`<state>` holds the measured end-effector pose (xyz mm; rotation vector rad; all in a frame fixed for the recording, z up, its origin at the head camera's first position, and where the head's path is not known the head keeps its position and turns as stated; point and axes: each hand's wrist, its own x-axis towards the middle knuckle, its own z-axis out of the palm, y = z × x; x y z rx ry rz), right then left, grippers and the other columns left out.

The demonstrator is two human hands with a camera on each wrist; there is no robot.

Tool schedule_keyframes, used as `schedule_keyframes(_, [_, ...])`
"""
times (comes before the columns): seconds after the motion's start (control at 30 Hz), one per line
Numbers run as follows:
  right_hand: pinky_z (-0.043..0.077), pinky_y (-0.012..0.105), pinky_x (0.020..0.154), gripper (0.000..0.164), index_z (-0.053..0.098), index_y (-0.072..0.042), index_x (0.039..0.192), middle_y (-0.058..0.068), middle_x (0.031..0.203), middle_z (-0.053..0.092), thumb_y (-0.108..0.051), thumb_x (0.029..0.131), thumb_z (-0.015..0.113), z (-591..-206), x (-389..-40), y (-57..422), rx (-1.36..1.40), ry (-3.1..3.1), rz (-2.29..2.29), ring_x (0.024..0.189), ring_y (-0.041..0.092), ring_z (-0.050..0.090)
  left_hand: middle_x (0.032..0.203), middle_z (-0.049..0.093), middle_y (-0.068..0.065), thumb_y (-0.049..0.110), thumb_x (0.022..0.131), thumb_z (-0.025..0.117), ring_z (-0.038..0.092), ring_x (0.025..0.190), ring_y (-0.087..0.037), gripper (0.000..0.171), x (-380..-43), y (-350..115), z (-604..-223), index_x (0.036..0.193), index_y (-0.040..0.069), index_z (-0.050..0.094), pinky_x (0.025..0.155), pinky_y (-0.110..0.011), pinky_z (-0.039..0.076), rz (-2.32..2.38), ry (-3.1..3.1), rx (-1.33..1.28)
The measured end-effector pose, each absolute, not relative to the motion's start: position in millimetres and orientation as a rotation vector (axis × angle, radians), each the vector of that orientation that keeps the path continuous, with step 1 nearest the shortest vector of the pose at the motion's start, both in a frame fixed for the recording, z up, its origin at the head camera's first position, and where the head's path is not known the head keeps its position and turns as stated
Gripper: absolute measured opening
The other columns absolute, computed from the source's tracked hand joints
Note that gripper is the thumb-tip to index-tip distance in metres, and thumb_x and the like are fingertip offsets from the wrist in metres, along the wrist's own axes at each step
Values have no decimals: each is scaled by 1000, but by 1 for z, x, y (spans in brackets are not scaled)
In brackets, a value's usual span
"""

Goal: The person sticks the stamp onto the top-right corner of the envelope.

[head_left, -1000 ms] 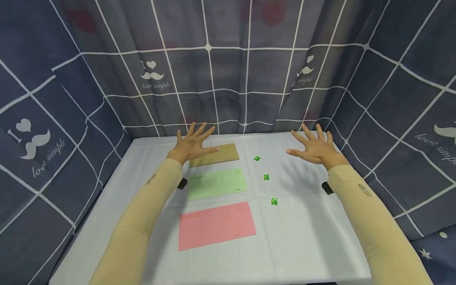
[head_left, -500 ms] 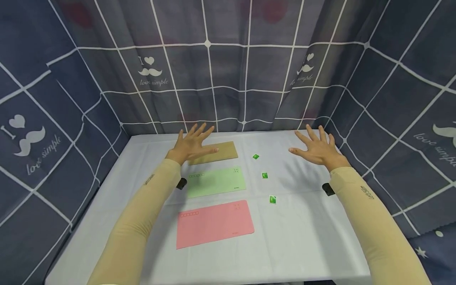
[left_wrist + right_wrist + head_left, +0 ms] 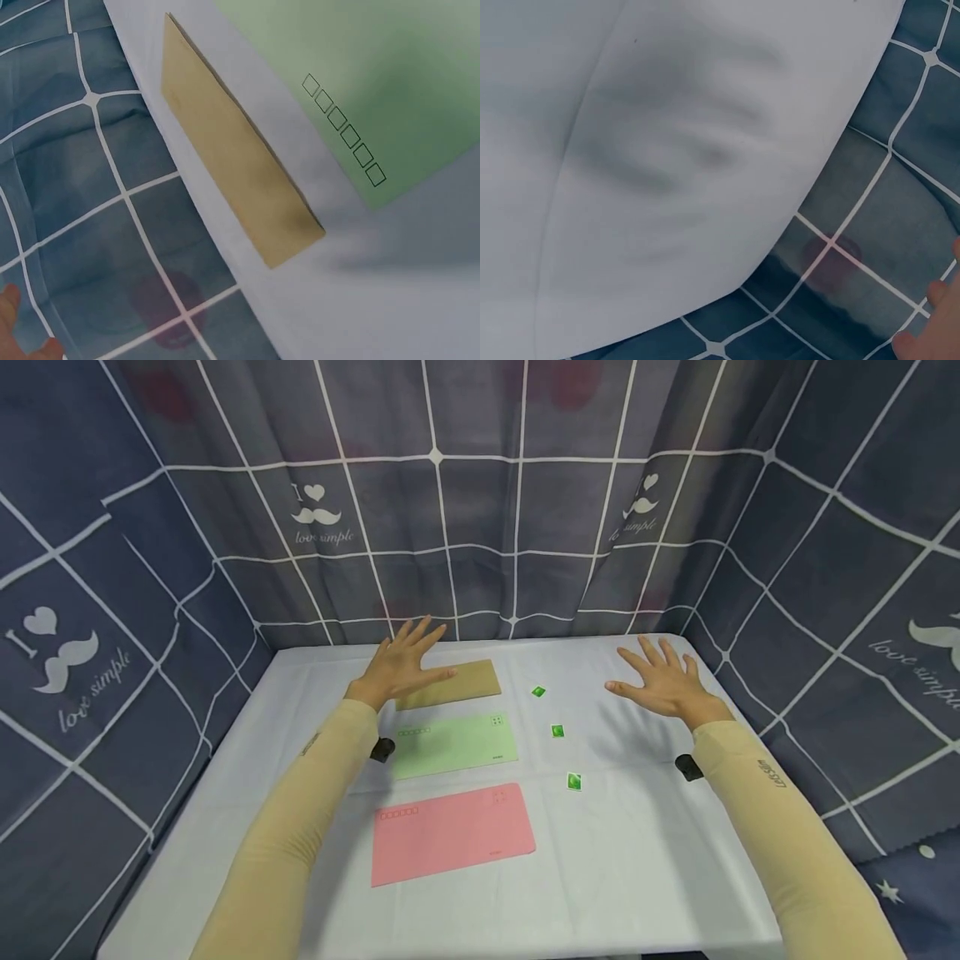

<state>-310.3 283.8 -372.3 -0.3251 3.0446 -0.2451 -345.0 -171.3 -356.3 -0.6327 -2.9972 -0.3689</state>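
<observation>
Hovering over white tablecloth (image 3: 615, 868): left hand (image 3: 401, 667), right hand (image 3: 662, 687), fingers standing apart, gripping nothing | green stamps (image 3: 573, 782) lying right of pink envelope (image 3: 453, 835), green envelope (image 3: 456, 746), kraft envelope (image 3: 467, 685) | step: apparently readying | next: probably calling for fingertip pinch

- Left hand (image 3: 399, 667): raised, palm down, fingers spread, thumb pointing inward.
- Right hand (image 3: 663, 685): likewise spread, thumb inward.
- Left arm (image 3: 279, 827), right arm (image 3: 791, 827): sleeved, stretched forward, well apart.
</observation>
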Motion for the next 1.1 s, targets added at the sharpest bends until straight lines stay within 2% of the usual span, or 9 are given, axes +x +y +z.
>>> schedule_keyframes(0.17, [0, 78, 112, 91, 15, -21, 162, 19, 168, -4, -77, 93, 35, -377, -309, 282, -337, 3034, -239, 152, 50, -7, 171, 5, -2, 79, 88, 46, 5, 157, -35, 92, -343, -175, -360, 161, 33, 15, 119, -71, 7, -436, -2967, -634])
schedule_keyframes(0.37, [0, 79, 112, 88, 15, -18, 161, 18, 168, -2, -71, 95, 40, -384, -305, 284, -359, 3037, -301, 152, 50, -4, 170, 7, -2, 65, 92, 56, 6, 157, -32, 87, -342, -177, -357, 161, 30, 16, 122, -67, 6, -536, -2973, -650])
schedule_keyframes(0.57, [6, 79, 111, 86, 18, -17, 161, 22, 167, 7, -68, 97, 42, -389, -302, 285, -375, 3051, -339, 151, 50, 4, 169, 15, -1, 59, 92, 61, 11, 157, -29, 83, -341, -179, -359, 160, 27, 24, 122, -63, 15, -674, -2944, -679])
schedule_keyframes(0.8, [12, 78, 109, 84, 19, -17, 161, 23, 166, 13, -66, 97, 44, -392, -302, 282, -424, 3056, -393, 151, 49, 12, 167, 20, 6, 67, 88, 62, 20, 154, -31, 84, -337, -185, -364, 158, 34, 29, 120, -63, 23, -818, -2914, -642])
schedule_keyframes(1.1, [17, 77, 107, 83, 19, -17, 161, 25, 164, 17, -64, 98, 46, -395, -302, 279, -417, 3062, -427, 150, 48, 16, 166, 25, 0, 50, 90, 69, 22, 153, -32, 78, -336, -190, -369, 156, 29, 34, 120, -62, 24, -962, -2863, -644])
